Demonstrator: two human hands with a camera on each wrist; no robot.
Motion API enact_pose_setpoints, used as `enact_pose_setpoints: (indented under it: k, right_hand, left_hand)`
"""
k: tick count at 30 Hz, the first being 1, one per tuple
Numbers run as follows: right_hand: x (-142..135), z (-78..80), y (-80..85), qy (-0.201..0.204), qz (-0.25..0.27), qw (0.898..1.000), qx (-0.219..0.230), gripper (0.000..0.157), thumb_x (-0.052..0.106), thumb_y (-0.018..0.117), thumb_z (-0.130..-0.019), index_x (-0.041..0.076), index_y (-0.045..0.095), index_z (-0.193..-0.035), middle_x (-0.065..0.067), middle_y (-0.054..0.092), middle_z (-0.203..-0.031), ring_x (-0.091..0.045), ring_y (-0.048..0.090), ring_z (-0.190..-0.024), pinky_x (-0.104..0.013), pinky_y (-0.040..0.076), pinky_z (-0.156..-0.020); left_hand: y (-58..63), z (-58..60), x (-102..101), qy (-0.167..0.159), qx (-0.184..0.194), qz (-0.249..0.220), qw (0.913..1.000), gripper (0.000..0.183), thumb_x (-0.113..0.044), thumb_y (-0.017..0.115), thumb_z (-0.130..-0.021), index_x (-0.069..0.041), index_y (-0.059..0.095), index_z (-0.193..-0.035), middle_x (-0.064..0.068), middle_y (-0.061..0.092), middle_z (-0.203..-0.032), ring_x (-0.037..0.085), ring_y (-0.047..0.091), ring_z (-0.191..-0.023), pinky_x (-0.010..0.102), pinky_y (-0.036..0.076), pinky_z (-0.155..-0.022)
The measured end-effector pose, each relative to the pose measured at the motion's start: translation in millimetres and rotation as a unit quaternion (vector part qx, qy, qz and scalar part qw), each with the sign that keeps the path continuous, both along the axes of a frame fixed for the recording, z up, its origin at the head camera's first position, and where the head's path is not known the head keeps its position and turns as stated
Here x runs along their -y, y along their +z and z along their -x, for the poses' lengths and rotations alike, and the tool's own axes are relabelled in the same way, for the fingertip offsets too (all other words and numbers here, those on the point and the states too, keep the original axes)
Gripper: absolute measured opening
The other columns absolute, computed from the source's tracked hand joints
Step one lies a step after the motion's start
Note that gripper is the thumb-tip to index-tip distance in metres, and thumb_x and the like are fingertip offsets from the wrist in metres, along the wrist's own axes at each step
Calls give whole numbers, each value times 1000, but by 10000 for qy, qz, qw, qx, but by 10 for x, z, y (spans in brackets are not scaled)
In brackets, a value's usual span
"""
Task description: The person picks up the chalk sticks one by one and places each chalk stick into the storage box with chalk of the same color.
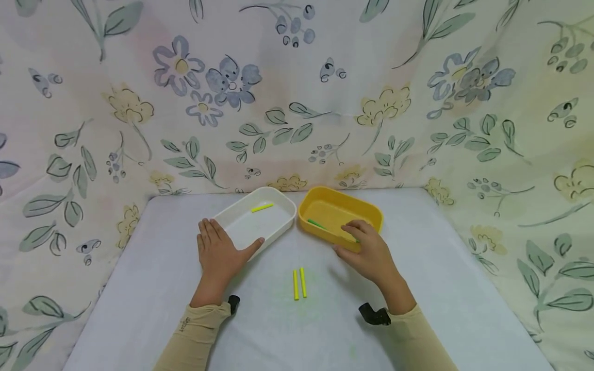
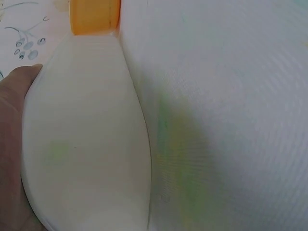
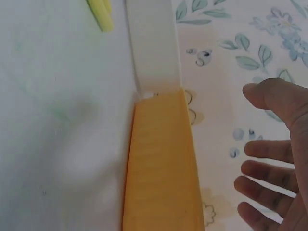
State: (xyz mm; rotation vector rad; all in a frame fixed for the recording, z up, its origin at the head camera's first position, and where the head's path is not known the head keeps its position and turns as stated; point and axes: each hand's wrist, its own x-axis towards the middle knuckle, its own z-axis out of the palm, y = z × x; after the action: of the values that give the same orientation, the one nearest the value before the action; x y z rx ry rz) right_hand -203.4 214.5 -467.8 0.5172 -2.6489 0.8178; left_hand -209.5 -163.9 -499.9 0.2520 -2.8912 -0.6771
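Note:
My left hand lies with straight fingers and a spread thumb against the near left side of a white tray. One yellow chalk stick rests inside that tray. Over the near right side of an orange-yellow tray is my right hand, its thumb and fingers apart and nothing between them in the right wrist view. A green chalk stick lies in the orange-yellow tray, and a bit of green shows beside the right fingers. Two yellow chalk sticks lie side by side on the table.
A white cloth with faint green and yellow smudges covers the table. The two trays stand end to end near the back edge. Behind and around hangs a flowered curtain. Black wrist cameras sit at both sleeves.

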Motion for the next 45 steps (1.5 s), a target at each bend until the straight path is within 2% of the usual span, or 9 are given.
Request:
enact_pose_setpoints:
  k: [7,13,20,25,29,33,37,45]
  right_hand:
    - [143,-112,29,200,82,9995,226,54,44,86,-88,14,74,-131,0,63,-134,-22,61,-123,-48,58,-101]
    - [238,-157,-48,423,93,9981,437,55,46,88,-87,14,75,-129,1,63,-135,-19,60,-126,-45,56,-106]
    - [311,-185,-138,790,-208,9952,543,50,47,87,-86,20,75,-126,7,68,-126,-12,65,-118,-40,59,-100]
    - [351,-201,-202,1082,-442,9885,955,55,49,86,-87,16,73,-130,2,72,-123,-12,67,-110,-40,59,-93]
    - [385,-220,-226,1270,-527,9816,1323,58,50,85,-88,14,72,-131,2,71,-123,-14,67,-110,-41,59,-94]
    - [416,-236,-227,1386,-580,9742,1686,61,51,85,-87,13,71,-134,2,69,-124,-15,66,-113,-44,57,-99]
    - [434,-233,-249,1406,-830,9679,1910,66,54,85,-86,15,70,-138,2,67,-132,-17,63,-124,-46,53,-108]
    - [463,-234,-294,1516,-1032,9623,2007,70,55,86,-84,15,69,-139,-2,64,-141,-24,58,-134,-48,50,-115]
  left_hand:
    - [2,6,-5,7,-18,13,10000,152,-96,58,-77,14,-2,-164,37,-7,-173,51,-6,-163,66,5,-132]
    - [-13,13,3,57,40,58,10000,154,-99,54,-75,13,-2,-164,36,-7,-173,50,-6,-164,65,5,-132]
    - [-12,9,11,97,-2,63,9999,154,-99,55,-75,14,1,-164,37,-4,-173,51,-4,-164,68,6,-131]
    - [2,7,9,96,57,17,9999,153,-98,56,-75,14,1,-164,36,-5,-173,51,-5,-164,68,6,-130]
    - [8,13,-2,83,110,25,9999,154,-99,56,-75,13,-2,-164,36,-6,-173,51,-5,-164,68,6,-130]
    - [8,14,-10,94,140,22,9999,155,-99,55,-74,13,-2,-164,35,-7,-174,50,-5,-164,68,5,-131]
    - [10,11,-14,97,146,-4,9998,155,-100,55,-74,13,0,-165,35,-6,-174,49,-6,-164,68,5,-131]
    - [-10,16,-6,93,157,40,9998,155,-101,53,-73,13,0,-165,35,-6,-174,49,-7,-164,68,5,-130]
